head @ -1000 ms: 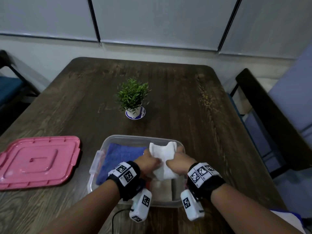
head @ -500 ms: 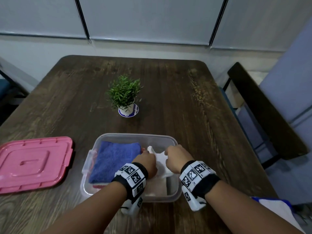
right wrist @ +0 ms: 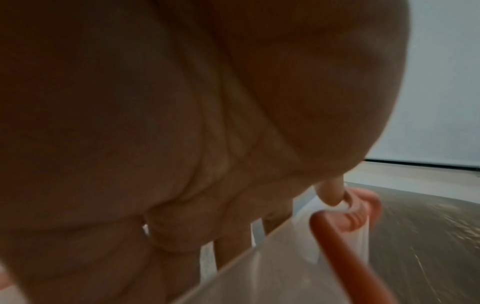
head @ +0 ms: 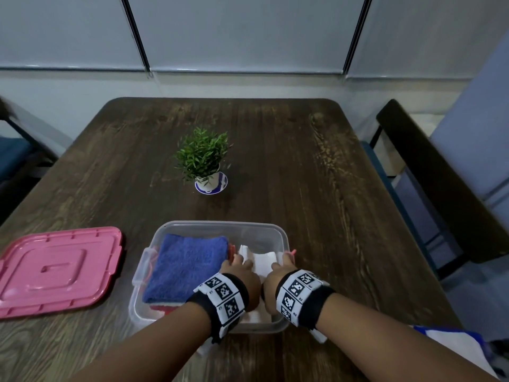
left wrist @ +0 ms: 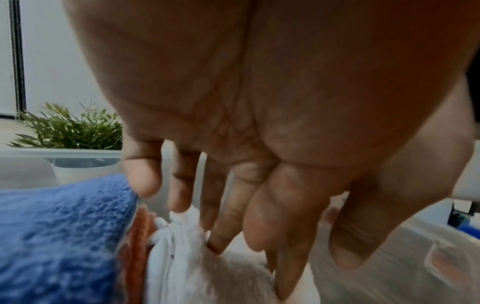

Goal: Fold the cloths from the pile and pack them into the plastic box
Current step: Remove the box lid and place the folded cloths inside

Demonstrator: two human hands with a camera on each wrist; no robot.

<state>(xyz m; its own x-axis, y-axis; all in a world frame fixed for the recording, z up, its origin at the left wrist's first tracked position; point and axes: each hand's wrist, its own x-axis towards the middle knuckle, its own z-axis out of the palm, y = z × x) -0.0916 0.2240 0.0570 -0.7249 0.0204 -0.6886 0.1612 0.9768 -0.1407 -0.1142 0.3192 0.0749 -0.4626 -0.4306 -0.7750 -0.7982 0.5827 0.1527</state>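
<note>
Blue cloth lies folded in box, left side. Left hand, fingers straight & spread, presses white cloth in right side. Right hand at right wall; head view hides its fingers, wrist view shows them straight, dipping inside.

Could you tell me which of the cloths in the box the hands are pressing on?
The white cloth on the right; the blue cloth beside it lies untouched.

The left hand reached down with straight fingers pressing the white cloth; a folded blue cloth lay just beside it, orange fabric between; a green plant stood beyond the clear box wall.
</note>
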